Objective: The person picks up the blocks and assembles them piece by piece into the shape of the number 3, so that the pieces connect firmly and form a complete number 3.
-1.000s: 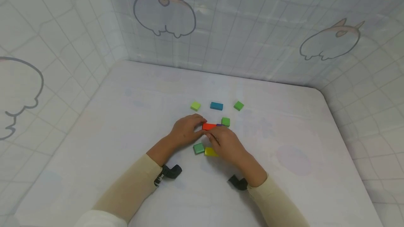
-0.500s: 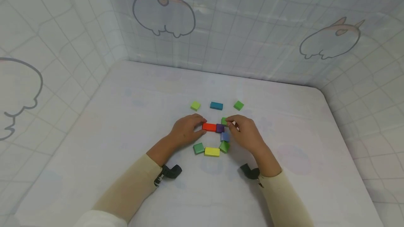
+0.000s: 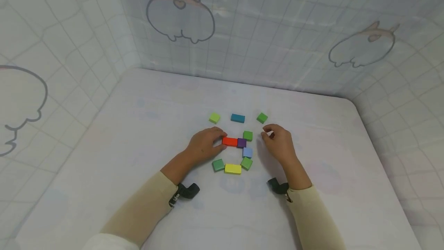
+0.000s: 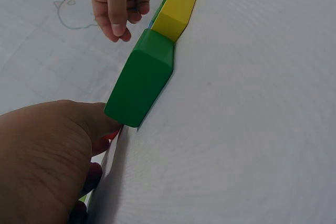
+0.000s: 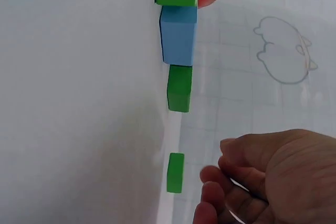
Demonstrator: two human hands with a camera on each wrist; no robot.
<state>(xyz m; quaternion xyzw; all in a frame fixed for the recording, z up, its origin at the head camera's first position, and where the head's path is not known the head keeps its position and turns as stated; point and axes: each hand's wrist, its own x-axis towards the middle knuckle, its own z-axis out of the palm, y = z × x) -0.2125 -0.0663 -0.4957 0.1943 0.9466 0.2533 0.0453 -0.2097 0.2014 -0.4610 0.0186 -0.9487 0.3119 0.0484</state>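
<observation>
My left hand (image 3: 205, 144) holds the left end of a red block (image 3: 230, 142), thumb on the near side and fingertips at the far side. A purple block (image 3: 241, 143) sits against its right end, with a green block (image 3: 248, 135) behind that. A light blue block (image 3: 247, 152) and another green block (image 3: 246, 163) continue toward me, then a yellow block (image 3: 232, 169) and a teal-green block (image 3: 218, 165) to the left. In the left wrist view, the teal-green block (image 4: 142, 80) partly hides the fingers. My right hand (image 3: 278, 142) hovers right of the row, fingers loosely curled and holding nothing.
Behind the row lie a lime block (image 3: 214, 117), a blue block (image 3: 237, 118) and a green block (image 3: 262, 117), spaced apart. White cloth (image 3: 156, 99) covers the table, and printed cloth walls (image 3: 263, 30) rise at the back and sides.
My right hand has moved from over the red and purple blocks to the green block behind them, then away to the right, uncovering the near blocks. The left hand stays at the red block.
</observation>
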